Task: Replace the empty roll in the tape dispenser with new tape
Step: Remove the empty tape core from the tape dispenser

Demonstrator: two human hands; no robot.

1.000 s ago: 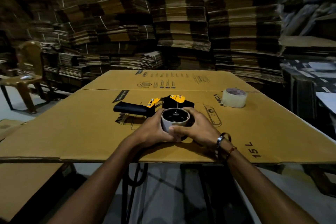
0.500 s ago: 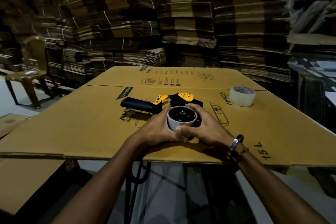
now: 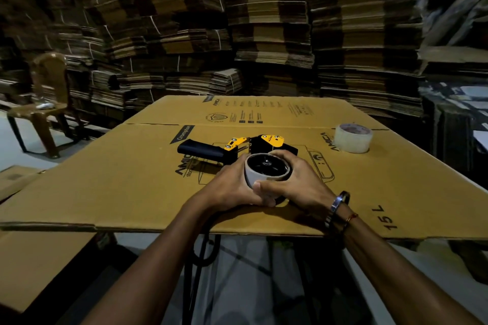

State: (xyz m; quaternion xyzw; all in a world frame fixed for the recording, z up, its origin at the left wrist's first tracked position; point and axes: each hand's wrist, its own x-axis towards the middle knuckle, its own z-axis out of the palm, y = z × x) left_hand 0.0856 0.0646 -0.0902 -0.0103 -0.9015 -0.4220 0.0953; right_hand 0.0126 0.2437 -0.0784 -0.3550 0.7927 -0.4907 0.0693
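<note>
On dispenser, both hands grip empty roll.

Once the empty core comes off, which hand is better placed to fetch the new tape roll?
Probably the right hand: the new tape roll sits on the cardboard sheet to its right and farther out. The left hand, also gripping the empty core, would have to cross over.

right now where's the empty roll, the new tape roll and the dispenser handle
empty roll (image 3: 250, 177): head view, near outer wall
new tape roll (image 3: 352, 143): head view, front side wall
dispenser handle (image 3: 199, 149): head view, middle of black grip
</note>
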